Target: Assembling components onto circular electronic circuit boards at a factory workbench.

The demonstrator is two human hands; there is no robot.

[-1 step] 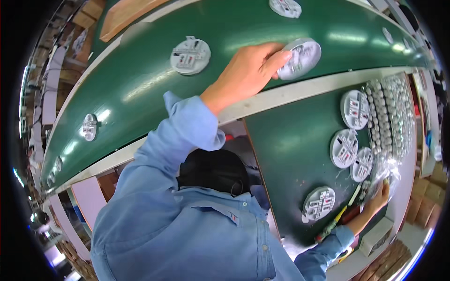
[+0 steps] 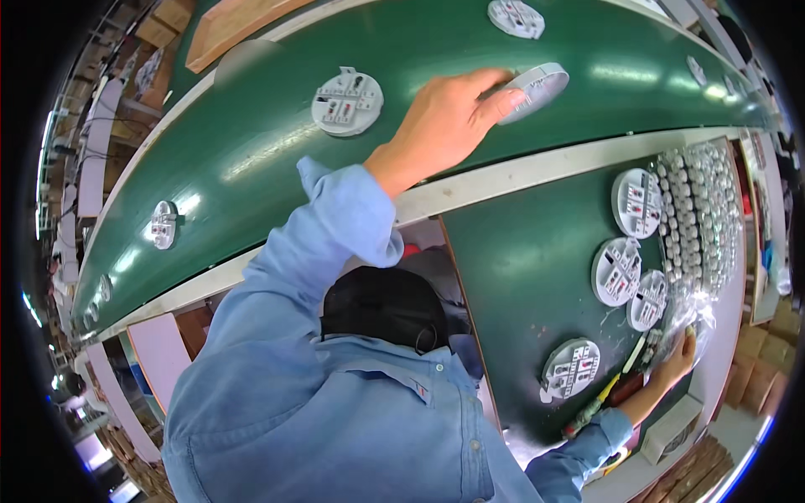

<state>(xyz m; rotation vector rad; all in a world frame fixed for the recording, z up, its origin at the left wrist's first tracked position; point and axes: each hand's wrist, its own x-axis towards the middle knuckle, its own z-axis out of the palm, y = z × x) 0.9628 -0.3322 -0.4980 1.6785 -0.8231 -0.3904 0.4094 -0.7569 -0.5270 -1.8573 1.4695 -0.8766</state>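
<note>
Over the long green surface [image 2: 251, 109], my left hand [image 2: 449, 121] is closed on the near edge of a round grey plastic housing [image 2: 547, 84], thumb on top; the housing is tilted. My right hand [image 2: 675, 365] lies at the lower right beside the crumpled end of a clear plastic bag [image 2: 694, 310] of silvery round parts. Its fingers are bent together at the plastic; what they hold is hidden. Close to it on the green worktable [image 2: 520, 277] lie similar housings, including one by the bag [image 2: 647, 300], one left of it [image 2: 616, 271], and one nearer me [image 2: 571, 370].
Another housing [image 2: 636, 204] touches the bag's upper part. More housings lie on the long surface, one left of my hand [image 2: 347, 102] and one behind [image 2: 516, 18]. A yellow-handled tool [image 2: 605, 390] lies near my right wrist. A pale rail [image 2: 520, 168] divides the two surfaces.
The housing in my left hand has tipped and now shows more edge-on. My right hand has hardly moved. The whole view has shifted slightly.
</note>
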